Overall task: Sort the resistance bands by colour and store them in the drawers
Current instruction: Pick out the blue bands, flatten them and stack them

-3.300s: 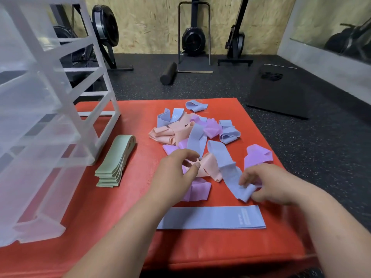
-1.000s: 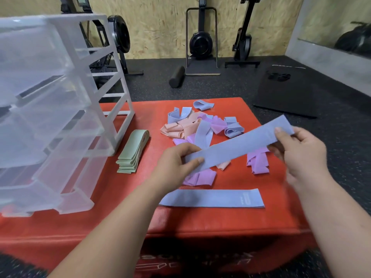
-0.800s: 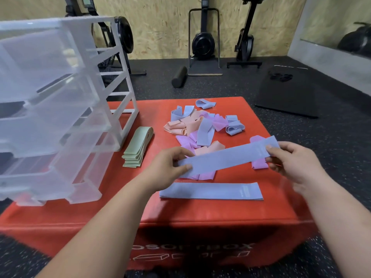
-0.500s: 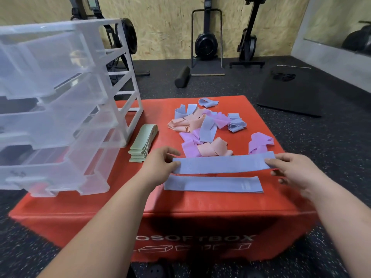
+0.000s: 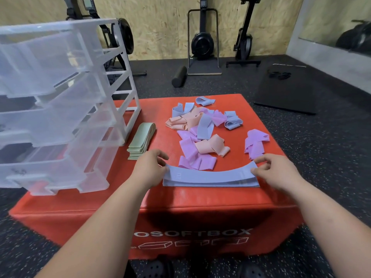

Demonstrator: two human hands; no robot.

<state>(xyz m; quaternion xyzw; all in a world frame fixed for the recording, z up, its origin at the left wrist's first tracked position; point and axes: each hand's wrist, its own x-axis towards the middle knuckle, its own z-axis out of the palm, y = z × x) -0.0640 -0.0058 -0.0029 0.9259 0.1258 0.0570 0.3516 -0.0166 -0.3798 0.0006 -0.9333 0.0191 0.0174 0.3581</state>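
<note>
We see a red padded soft-box surface (image 5: 190, 199) on a black speckled rubber floor (image 5: 321, 157), with rowing machines (image 5: 201, 41) against a chipboard wall (image 5: 160, 27). A clear plastic drawer unit (image 5: 60, 97) stands at the surface's left, with a flat stack of green bands (image 5: 141, 141) just beside it. A jumble of blue, pink and purple bands (image 5: 200, 127) lies mid-surface. Near the front edge, a flat lavender-blue resistance band (image 5: 210, 175) rests on another blue band (image 5: 210, 185). Our left hand (image 5: 149, 167) and right hand (image 5: 275, 171) each keep a grip pinched on one end.
</note>
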